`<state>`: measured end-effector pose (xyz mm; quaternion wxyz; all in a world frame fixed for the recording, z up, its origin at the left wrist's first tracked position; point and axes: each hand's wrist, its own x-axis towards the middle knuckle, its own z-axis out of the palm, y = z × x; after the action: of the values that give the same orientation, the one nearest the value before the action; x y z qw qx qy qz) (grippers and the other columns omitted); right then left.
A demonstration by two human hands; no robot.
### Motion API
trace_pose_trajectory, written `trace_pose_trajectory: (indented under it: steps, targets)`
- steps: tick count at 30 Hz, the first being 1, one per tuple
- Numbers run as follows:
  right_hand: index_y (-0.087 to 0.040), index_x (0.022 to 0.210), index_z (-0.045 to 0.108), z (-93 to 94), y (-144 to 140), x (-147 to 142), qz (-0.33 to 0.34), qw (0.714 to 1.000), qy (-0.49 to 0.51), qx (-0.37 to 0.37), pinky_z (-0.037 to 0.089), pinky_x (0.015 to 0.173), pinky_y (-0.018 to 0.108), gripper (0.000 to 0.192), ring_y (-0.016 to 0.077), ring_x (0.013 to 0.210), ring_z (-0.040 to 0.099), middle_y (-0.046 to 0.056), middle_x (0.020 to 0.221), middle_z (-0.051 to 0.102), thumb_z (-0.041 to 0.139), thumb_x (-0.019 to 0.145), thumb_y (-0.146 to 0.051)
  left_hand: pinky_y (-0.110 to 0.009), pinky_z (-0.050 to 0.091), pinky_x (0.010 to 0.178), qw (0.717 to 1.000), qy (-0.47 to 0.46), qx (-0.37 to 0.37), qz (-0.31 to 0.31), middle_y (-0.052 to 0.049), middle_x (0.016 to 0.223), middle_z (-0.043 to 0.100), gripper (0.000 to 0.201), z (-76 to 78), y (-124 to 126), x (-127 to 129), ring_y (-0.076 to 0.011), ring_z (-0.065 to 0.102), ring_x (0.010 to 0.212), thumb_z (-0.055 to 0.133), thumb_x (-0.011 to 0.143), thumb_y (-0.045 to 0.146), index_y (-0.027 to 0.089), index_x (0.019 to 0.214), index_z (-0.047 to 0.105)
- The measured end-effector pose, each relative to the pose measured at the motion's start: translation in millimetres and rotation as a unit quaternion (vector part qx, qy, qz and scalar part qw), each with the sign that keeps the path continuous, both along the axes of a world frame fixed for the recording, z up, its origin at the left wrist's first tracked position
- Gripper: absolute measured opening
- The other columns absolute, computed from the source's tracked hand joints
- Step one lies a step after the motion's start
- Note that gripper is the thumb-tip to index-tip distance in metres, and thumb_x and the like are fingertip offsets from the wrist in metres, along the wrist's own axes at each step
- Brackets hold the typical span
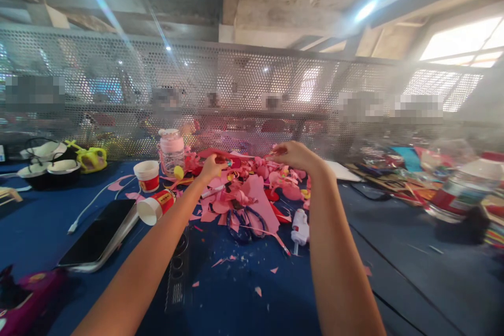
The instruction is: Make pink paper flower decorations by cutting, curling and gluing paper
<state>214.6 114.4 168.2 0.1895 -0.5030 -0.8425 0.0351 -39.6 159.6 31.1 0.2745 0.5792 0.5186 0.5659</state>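
Observation:
My left hand (213, 166) reaches over the far left part of a heap of pink paper scraps (240, 194), its fingers closed around something small that I cannot make out. On the heap's far right side, my right hand (293, 154) is bent at the wrist, fingertips pinched together. What they hold is too small to tell. Closer to me, dark-blue-handled scissors (241, 227) lie partly under a large pink paper piece (260, 202). A white glue gun (300, 228) rests beside my right forearm, and a pencil (282, 244) lies between it and the scissors.
Left of the heap are a bottle (172, 149), an upright paper cup (147, 174), a tipped cup (155, 207), a black phone (98, 233) and a see-through ruler (178, 273). A large plastic bottle (466, 186) stands right. A perforated metal screen (244, 84) closes off the back.

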Motion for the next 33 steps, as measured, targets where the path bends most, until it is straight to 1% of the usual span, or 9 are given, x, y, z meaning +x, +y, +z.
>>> trace_pose_trajectory:
  steps: [5, 8, 11, 15, 19, 22, 25, 29, 33]
  targets:
    - [-0.014, 0.087, 0.072, -6.8, 6, -5, 0.013, 1.000, 0.010, -0.010, 0.044, 0.064, 0.024, 0.024, 0.0181, 0.077, 0.064, 0.008, 0.085, 0.072, 0.061, 0.075, -0.031, -0.037, 0.051, 0.076, 0.995, -0.095, 0.039, -0.006, -0.007, 0.106, 0.058, 0.027, 14.7, 0, -8, -0.0176, 0.059, 0.090, 0.054, 0.087, 0.029, 0.014, 0.108, 0.055]
    - [-0.013, 0.086, 0.072, -13.4, 9, -12, 0.017, 0.999, 0.014, -0.026, 0.044, 0.059, 0.023, 0.023, 0.0170, 0.072, 0.064, 0.008, 0.082, 0.072, 0.059, 0.076, -0.029, -0.034, 0.051, 0.073, 0.986, -0.154, 0.065, -0.018, -0.005, 0.096, 0.061, 0.020, 21.3, -2, -11, -0.0153, 0.060, 0.082, 0.056, 0.085, 0.026, 0.012, 0.100, 0.057]
    - [-0.012, 0.084, 0.072, -19.6, 12, -17, 0.020, 0.999, 0.009, -0.040, 0.042, 0.056, 0.022, 0.022, 0.0168, 0.068, 0.064, 0.007, 0.078, 0.072, 0.060, 0.074, -0.027, -0.031, 0.049, 0.076, 0.972, -0.214, 0.091, -0.027, 0.000, 0.081, 0.061, 0.012, 24.5, -3, -12, -0.0119, 0.061, 0.076, 0.063, 0.078, 0.020, 0.013, 0.086, 0.057]
    - [-0.012, 0.079, 0.073, -24.5, 16, -20, 0.027, 0.999, 0.007, -0.046, 0.041, 0.057, 0.024, 0.021, 0.0178, 0.069, 0.063, 0.007, 0.073, 0.071, 0.061, 0.073, -0.028, -0.029, 0.047, 0.082, 0.954, -0.277, 0.107, -0.036, 0.003, 0.072, 0.061, 0.017, 24.3, -5, -13, -0.0103, 0.062, 0.075, 0.069, 0.068, 0.015, 0.016, 0.077, 0.055]
    - [-0.013, 0.073, 0.072, -27.8, 21, -21, 0.034, 0.998, 0.018, -0.050, 0.040, 0.056, 0.024, 0.020, 0.0179, 0.068, 0.062, 0.006, 0.070, 0.070, 0.060, 0.072, -0.029, -0.030, 0.046, 0.084, 0.942, -0.317, 0.101, -0.048, 0.001, 0.076, 0.063, 0.014, 23.0, -5, -13, -0.0113, 0.063, 0.079, 0.068, 0.070, 0.015, 0.016, 0.077, 0.056]
    - [-0.012, 0.077, 0.070, -34.6, 26, -27, 0.030, 0.998, 0.044, -0.042, 0.041, 0.060, 0.023, 0.019, 0.0179, 0.073, 0.062, 0.007, 0.077, 0.070, 0.062, 0.071, -0.028, -0.033, 0.048, 0.082, 0.936, -0.337, 0.093, -0.047, -0.003, 0.089, 0.063, 0.012, 23.0, -4, -12, -0.0135, 0.061, 0.085, 0.062, 0.079, 0.020, 0.015, 0.089, 0.059]
    - [-0.012, 0.081, 0.068, -48.0, 31, -40, 0.020, 0.996, 0.082, -0.034, 0.042, 0.064, 0.023, 0.019, 0.0171, 0.077, 0.061, 0.006, 0.082, 0.069, 0.065, 0.069, -0.026, -0.038, 0.050, 0.079, 0.932, -0.349, 0.083, -0.045, -0.007, 0.108, 0.058, 0.027, 23.2, -2, -11, -0.0181, 0.059, 0.092, 0.054, 0.086, 0.029, 0.014, 0.109, 0.055]
    - [-0.011, 0.075, 0.065, -71.9, 39, -64, 0.018, 0.990, 0.126, -0.058, 0.043, 0.063, 0.023, 0.021, 0.0151, 0.071, 0.059, 0.002, 0.073, 0.065, 0.066, 0.071, -0.032, -0.040, 0.050, 0.080, 0.932, -0.353, 0.067, -0.044, -0.009, 0.115, 0.055, 0.032, 21.9, -1, -9, -0.0199, 0.058, 0.096, 0.053, 0.087, 0.031, 0.015, 0.115, 0.052]
    - [-0.012, 0.099, 0.059, -92.8, 48, -82, -0.002, 0.979, 0.183, -0.090, 0.050, 0.072, 0.032, 0.025, 0.0161, 0.083, 0.060, 0.004, 0.096, 0.062, 0.055, 0.085, -0.033, -0.040, 0.050, 0.080, 0.935, -0.347, 0.062, -0.045, -0.009, 0.114, 0.055, 0.032, 19.0, 0, -8, -0.0199, 0.058, 0.096, 0.053, 0.087, 0.031, 0.015, 0.115, 0.052]
